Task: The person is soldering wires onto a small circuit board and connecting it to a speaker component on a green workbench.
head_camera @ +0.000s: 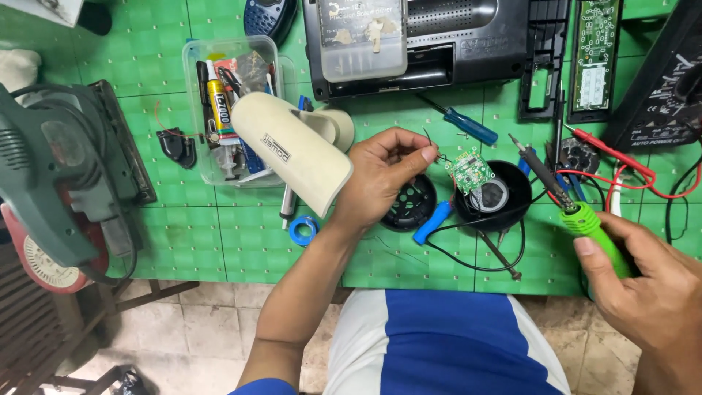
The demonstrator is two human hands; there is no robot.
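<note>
Green circuit board (469,169) just beside left hand (380,175) fingertips

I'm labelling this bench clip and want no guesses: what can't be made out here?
All in the head view:
- Right hand: cut off by the right edge; its grip on the green soldering iron is partly hidden.
- Thin wire at the left hand fingers: too fine to trace.
- Small green circuit board: parts too small.
- Clear plastic box: contents overlapped by the beige casing.
</note>
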